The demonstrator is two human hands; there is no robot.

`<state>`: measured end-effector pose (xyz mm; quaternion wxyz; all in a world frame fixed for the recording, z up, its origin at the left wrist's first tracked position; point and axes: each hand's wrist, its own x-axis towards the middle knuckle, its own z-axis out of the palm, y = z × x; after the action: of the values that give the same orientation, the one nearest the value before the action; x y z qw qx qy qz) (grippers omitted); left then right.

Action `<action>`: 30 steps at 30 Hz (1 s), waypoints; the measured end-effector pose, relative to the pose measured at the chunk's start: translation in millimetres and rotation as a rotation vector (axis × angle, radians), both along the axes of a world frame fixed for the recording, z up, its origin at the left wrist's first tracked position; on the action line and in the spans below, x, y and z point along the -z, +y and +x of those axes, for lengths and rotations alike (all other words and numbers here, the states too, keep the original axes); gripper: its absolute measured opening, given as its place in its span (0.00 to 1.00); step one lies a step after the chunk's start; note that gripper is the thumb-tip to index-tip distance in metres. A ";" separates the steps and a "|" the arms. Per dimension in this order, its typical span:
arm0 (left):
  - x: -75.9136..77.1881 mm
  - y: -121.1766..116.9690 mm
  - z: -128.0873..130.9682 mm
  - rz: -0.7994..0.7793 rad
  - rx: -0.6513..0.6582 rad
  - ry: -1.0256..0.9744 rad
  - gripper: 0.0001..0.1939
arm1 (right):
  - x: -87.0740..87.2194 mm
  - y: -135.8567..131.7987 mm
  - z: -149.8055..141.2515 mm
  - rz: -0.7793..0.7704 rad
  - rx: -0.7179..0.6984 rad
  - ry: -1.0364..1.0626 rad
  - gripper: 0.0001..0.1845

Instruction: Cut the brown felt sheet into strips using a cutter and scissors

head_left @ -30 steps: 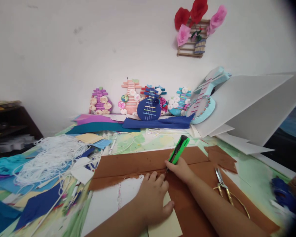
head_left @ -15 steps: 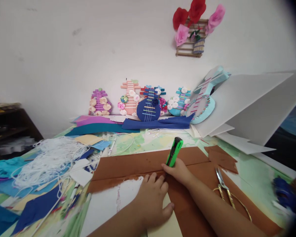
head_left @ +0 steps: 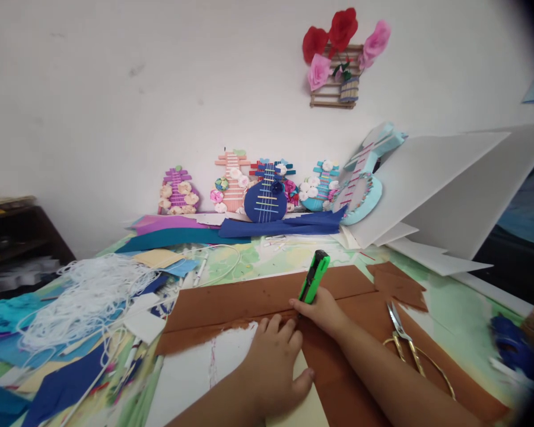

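Observation:
In the head view my right hand (head_left: 326, 312) is wrapped round a green and black utility knife (head_left: 315, 276), held upright. The knife's lower end is hidden by my fingers, near a brown sheet (head_left: 235, 300). Beside it my left hand (head_left: 273, 362) lies flat with its fingers stretched out, the fingertips at the brown sheet's ragged edge. Under that hand are a white board (head_left: 187, 382) and a cream strip (head_left: 310, 404). To the right of my right forearm, gold-handled scissors (head_left: 403, 332) rest on the brown sheet with their blades slightly apart.
A tangle of white cord (head_left: 89, 296) and coloured paper scraps cover the left side. Several decorated lute-shaped crafts (head_left: 267, 201) stand along the wall. Large white boards (head_left: 445, 172) lean at the right, and a blue tape dispenser-like object (head_left: 509, 344) sits at the right edge.
The view has shifted slightly. Both hands and the knife keep nearly the same place on the sheet.

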<state>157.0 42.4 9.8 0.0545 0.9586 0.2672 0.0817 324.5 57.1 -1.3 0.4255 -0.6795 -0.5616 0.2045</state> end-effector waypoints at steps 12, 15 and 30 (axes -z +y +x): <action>0.1 -1.8 -0.7 -0.001 0.003 -0.022 0.28 | 4.4 1.8 1.8 0.040 -0.057 -0.041 0.18; 2.4 -1.8 -1.0 -0.002 -0.004 -0.031 0.28 | 1.3 0.3 0.4 0.018 -0.056 -0.014 0.18; 1.9 2.3 -1.1 -0.013 0.008 -0.006 0.28 | 1.2 -3.8 0.0 0.108 -0.073 -0.053 0.14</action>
<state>155.9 44.7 7.8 0.0617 0.9591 0.2638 0.0825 324.4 53.3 -2.4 0.4386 -0.6398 -0.6073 0.1715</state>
